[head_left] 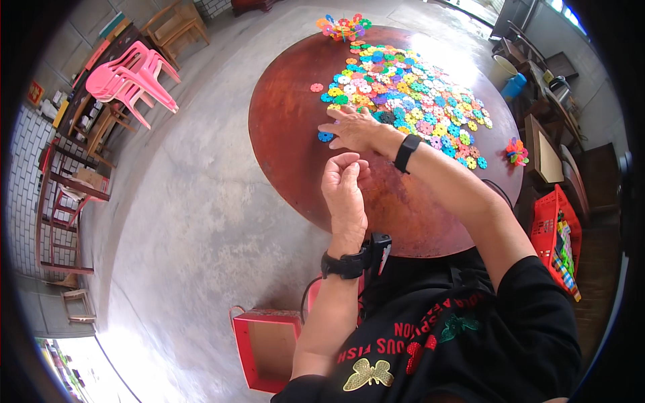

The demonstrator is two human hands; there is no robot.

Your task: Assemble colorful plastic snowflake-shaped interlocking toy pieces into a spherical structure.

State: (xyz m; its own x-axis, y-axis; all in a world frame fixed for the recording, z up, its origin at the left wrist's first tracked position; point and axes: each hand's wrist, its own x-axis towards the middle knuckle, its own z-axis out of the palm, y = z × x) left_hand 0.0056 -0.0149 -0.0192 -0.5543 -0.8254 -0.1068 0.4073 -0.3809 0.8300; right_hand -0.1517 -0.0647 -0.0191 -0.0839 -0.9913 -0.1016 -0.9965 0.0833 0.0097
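Many plastic flower-shaped discs [420, 91] in mixed colours lie spread over the far and right side of a round, reddish-brown table [285, 127]. My right hand [353, 131] reaches across to the near-left edge of the pile, fingers spread, palm down. Just beside its fingertips lies a blue disc [325, 136]. Closer to me, my left hand [344, 185] hovers over the table's left part with its fingers curled and thumb against them. Whatever may be between those fingers is hidden. A cluster of joined discs [343, 27] sits at the far table edge.
A smaller joined cluster [517, 152] is at the right table edge. Beside the table stands a red basket [555, 235] with colourful pieces. A red box [269, 349] is on the floor at lower left of me. Pink plastic chairs [131, 77] stand far left.
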